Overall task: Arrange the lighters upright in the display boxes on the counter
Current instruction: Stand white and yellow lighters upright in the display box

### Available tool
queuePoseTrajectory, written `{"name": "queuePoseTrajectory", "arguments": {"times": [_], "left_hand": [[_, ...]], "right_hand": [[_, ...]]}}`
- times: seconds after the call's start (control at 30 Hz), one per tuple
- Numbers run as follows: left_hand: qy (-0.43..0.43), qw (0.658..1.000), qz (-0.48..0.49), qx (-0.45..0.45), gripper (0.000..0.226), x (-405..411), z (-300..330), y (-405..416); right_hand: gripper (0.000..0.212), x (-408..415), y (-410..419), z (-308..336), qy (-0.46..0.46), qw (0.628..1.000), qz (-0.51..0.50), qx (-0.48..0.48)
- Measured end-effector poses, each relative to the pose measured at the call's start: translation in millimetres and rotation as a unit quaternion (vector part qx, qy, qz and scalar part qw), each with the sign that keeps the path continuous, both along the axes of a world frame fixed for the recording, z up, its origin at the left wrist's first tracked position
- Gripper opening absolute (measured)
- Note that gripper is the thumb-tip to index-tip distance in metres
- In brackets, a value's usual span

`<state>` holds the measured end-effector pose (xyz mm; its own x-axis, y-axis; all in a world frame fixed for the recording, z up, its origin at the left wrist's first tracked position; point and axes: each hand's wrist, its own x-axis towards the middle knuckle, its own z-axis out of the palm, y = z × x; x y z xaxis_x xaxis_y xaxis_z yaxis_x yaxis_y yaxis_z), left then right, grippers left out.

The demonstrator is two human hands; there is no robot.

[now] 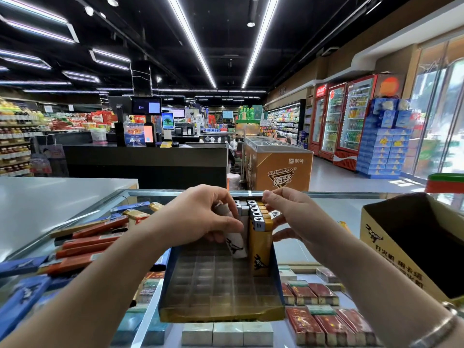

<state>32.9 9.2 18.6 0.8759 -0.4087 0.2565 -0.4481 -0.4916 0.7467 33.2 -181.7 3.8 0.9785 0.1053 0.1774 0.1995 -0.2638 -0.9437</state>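
A blue-sided display box [221, 313] with a gridded tray lies on the glass counter in front of me. A row of gold lighters [259, 249] stands upright along its right side, with white ones behind. My left hand [198, 219] grips a white lighter [236, 244], tilted, its lower end over the tray's far cells. My right hand [288, 217] holds the box's right wall, thumb at the far rim, fingers curled around the outside beside the gold row. Most near cells of the tray hold nothing.
Loose orange, blue and gold lighters [85, 247] lie in a heap on the counter at left. An open cardboard carton [414, 244] stands at right. Cigarette packs [324, 322] show under the glass. A checkout desk and a freezer stand beyond the counter.
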Motion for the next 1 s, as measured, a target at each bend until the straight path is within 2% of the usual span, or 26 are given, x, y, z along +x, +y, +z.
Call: {"name": "queuePoseTrajectory", "arguments": {"times": [0.3, 0.57, 0.67, 0.8, 1.0], "left_hand": [[-0.168, 0.979, 0.022, 0.110, 0.033, -3.6, 1.9, 1.4], [-0.250, 0.956, 0.048, 0.142, 0.030, -6.5, 3.1, -3.3], [-0.288, 0.942, 0.037, 0.168, 0.021, -9.3, 1.8, -7.3], [-0.302, 0.932, 0.024, 0.200, 0.019, -9.7, -3.5, -14.6], [-0.261, 0.954, 0.032, 0.146, 0.022, -2.5, -3.5, -5.8]], "right_hand": [[0.025, 2.1, -0.4, -2.5, -0.011, 1.000, 0.007, -0.003], [0.025, 2.2, 0.1, -2.4, -0.019, 1.000, 0.011, -0.013], [0.021, 2.1, 0.2, -2.1, -0.021, 0.999, 0.012, -0.021], [0.013, 1.8, 0.4, -1.4, -0.021, 0.999, 0.014, -0.033], [0.007, 1.2, 0.3, -2.5, -0.022, 0.999, 0.020, -0.030]]}}
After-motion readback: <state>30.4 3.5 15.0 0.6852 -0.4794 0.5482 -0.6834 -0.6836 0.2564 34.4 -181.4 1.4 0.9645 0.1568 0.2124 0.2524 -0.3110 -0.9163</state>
